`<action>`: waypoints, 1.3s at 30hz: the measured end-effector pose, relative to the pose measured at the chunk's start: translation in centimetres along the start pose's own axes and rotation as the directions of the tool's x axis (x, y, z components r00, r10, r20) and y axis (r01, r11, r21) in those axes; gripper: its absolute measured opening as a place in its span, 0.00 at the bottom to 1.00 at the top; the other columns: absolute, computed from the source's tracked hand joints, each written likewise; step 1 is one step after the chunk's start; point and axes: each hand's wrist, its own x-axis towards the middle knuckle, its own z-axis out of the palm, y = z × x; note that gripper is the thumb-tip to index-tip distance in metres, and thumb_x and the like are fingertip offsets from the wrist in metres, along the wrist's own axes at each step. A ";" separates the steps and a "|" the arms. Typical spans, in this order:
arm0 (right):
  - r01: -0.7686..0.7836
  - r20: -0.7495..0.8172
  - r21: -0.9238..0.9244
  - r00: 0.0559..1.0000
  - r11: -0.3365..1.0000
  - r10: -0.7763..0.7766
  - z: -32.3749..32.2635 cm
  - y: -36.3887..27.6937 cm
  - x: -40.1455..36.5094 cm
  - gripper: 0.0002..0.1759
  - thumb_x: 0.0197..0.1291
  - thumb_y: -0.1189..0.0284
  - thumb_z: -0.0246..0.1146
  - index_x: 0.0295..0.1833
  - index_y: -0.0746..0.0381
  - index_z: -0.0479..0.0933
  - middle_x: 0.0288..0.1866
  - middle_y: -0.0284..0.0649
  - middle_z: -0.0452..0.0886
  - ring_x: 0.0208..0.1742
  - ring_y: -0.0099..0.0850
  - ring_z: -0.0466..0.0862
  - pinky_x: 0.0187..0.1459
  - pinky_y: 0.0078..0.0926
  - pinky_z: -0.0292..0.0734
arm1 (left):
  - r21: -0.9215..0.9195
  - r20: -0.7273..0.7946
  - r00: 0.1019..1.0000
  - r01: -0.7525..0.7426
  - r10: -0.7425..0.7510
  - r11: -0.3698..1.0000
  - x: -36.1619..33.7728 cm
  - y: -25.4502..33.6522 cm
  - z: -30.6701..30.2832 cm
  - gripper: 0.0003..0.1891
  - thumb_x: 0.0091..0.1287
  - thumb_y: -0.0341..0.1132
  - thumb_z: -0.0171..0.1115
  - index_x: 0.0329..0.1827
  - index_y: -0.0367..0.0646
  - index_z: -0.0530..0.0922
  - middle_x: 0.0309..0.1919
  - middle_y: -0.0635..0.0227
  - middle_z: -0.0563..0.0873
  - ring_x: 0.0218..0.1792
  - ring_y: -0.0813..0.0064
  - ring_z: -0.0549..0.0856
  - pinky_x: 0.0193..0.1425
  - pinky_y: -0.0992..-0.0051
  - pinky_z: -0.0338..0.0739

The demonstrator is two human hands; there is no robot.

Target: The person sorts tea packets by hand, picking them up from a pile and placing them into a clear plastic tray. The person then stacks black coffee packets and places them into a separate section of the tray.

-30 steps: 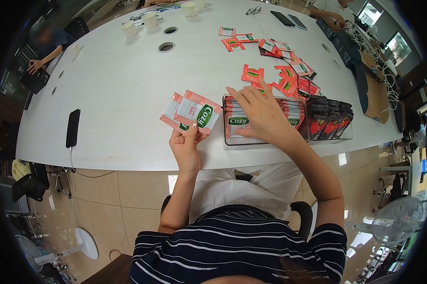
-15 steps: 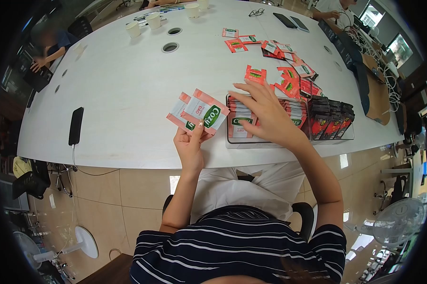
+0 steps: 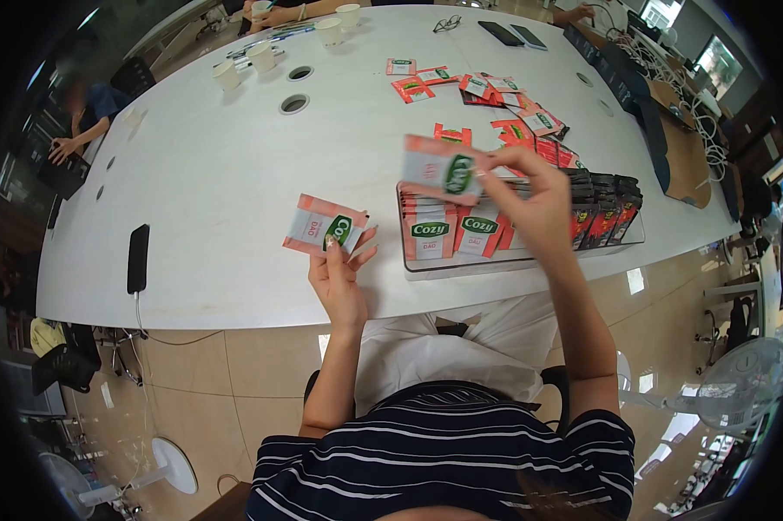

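My left hand point(image 3: 341, 282) pinches a pink and white Cozy tea sachet point(image 3: 315, 223) over the table, left of a clear tray point(image 3: 448, 272). Another Cozy sachet point(image 3: 430, 169), blurred by motion, is pinched in my right hand point(image 3: 535, 200) above the tray. Inside the tray stand rows of pink Cozy sachets point(image 3: 430, 233) on the left and black and red sachets point(image 3: 595, 217) on the right. My right hand hides part of the tray's middle. Loose red and pink sachets point(image 3: 513, 130) lie scattered behind it.
On the white table point(image 3: 227, 226) lie a charging phone point(image 3: 138, 258), two more phones point(image 3: 500, 34) and glasses point(image 3: 448, 24). Paper cups point(image 3: 260, 57) and pens stand or lie at the far left. A cardboard box point(image 3: 682, 165) with cables is at the right. Other people sit around the table.
My right hand has moved from the tray's sachets and now holds one sachet, turned and raised. My left hand held two sachets before; now one shows there. The view has shifted slightly.
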 end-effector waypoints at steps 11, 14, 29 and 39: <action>0.264 0.159 -0.547 0.964 0.794 -0.211 -7.5 1.4 -2.2 0.06 0.52 0.77 0.66 0.37 0.63 0.80 0.33 0.38 0.83 0.38 0.36 0.80 0.43 0.31 0.73 | 0.021 -0.064 0.997 -0.050 0.051 0.999 0.1 0.1 0.4 0.22 0.74 0.36 0.52 0.66 0.42 0.57 0.43 0.60 0.83 0.38 0.68 0.87 0.37 0.76 0.81; 0.356 0.326 -0.646 0.929 0.676 -0.178 -8.0 1.6 -2.2 0.05 0.51 0.76 0.66 0.35 0.62 0.78 0.32 0.35 0.81 0.40 0.34 0.79 0.47 0.31 0.72 | 0.026 -0.097 0.994 -0.052 0.054 0.998 0.1 0.1 0.5 0.21 0.73 0.35 0.53 0.65 0.42 0.58 0.42 0.61 0.83 0.36 0.69 0.86 0.36 0.77 0.79; 0.452 0.535 -0.747 0.844 0.488 0.038 -5.9 3.1 -1.8 0.56 0.31 0.71 0.79 0.72 0.55 0.59 0.66 0.46 0.68 0.68 0.43 0.67 0.70 0.43 0.58 | 0.079 -0.112 0.991 -0.067 0.075 0.995 0.3 -0.1 0.5 0.16 0.68 0.29 0.60 0.57 0.41 0.69 0.44 0.69 0.79 0.43 0.80 0.79 0.39 0.78 0.76; 0.419 0.525 -0.746 0.848 0.517 0.071 -6.4 3.4 -1.5 0.55 0.31 0.76 0.77 0.71 0.55 0.60 0.63 0.42 0.69 0.69 0.42 0.66 0.74 0.44 0.54 | 0.063 -0.149 0.984 -0.087 0.096 0.994 0.2 -0.1 1.1 0.19 0.68 0.27 0.59 0.60 0.40 0.67 0.40 0.70 0.80 0.34 0.86 0.76 0.34 0.83 0.71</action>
